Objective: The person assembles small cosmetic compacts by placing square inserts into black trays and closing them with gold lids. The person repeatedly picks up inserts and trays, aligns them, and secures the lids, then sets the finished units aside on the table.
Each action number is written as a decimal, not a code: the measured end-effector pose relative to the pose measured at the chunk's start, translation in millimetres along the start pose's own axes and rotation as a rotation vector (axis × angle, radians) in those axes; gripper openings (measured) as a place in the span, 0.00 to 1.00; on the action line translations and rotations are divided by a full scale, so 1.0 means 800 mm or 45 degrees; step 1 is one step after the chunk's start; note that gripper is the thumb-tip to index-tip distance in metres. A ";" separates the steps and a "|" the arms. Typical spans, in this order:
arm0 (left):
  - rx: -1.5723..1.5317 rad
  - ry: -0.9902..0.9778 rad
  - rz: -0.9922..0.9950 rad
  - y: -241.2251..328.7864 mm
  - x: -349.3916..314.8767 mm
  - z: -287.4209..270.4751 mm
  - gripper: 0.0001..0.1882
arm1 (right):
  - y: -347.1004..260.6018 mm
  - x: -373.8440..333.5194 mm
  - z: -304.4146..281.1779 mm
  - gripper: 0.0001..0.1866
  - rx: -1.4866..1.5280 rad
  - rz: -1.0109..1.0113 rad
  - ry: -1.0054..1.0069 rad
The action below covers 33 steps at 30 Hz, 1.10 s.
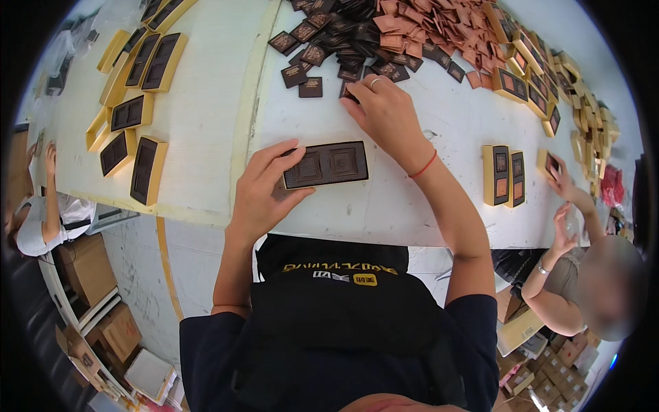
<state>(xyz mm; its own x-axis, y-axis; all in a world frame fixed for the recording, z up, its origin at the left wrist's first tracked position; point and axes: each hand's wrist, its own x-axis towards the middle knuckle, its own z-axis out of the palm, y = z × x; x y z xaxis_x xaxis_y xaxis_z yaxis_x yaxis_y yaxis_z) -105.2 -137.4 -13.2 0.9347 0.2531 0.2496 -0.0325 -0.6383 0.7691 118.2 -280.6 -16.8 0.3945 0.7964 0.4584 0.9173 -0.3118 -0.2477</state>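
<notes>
My left hand (264, 189) grips the left end of a small oblong gold box (326, 165), thumb along its near side and fingers over its top. The box has a dark brown insert with two square recesses, and no packet shows in either. Farther off, my right hand (388, 113), with a ring and a red wrist string, reaches to the near edge of a heap of dark square packets (329, 41). Its thumb and fingertips are pinched on a dark packet (347, 89), mostly covered by the fingers. A single dark packet (310, 87) lies just left of that hand.
Orange-brown square packets (439, 31) are heaped beside the dark ones. Boxes with dark inserts (165, 62) stand at the left. Two filled boxes (503, 175) sit at the right, with more filled boxes (525, 86) behind. Co-workers' hands (563, 185) are at the far right and left.
</notes>
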 end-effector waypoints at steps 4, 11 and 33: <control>0.050 0.045 0.062 -0.001 -0.004 0.001 0.34 | 0.009 -0.006 -0.014 0.05 0.082 0.053 0.119; -0.053 0.126 -0.028 0.002 -0.004 0.017 0.42 | -0.097 -0.046 -0.048 0.10 1.199 0.832 -0.076; 0.299 0.009 0.212 0.007 -0.006 0.011 0.27 | 0.105 -0.048 -0.090 0.14 -0.052 0.423 0.229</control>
<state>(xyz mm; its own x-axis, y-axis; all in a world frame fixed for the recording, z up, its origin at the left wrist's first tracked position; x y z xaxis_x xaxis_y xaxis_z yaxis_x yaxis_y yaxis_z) -106.6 -148.2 -15.4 0.9208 0.1352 0.3658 -0.1016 -0.8224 0.5598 184.3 -374.8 6.0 0.6705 0.5458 0.5025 0.7379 -0.5608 -0.3755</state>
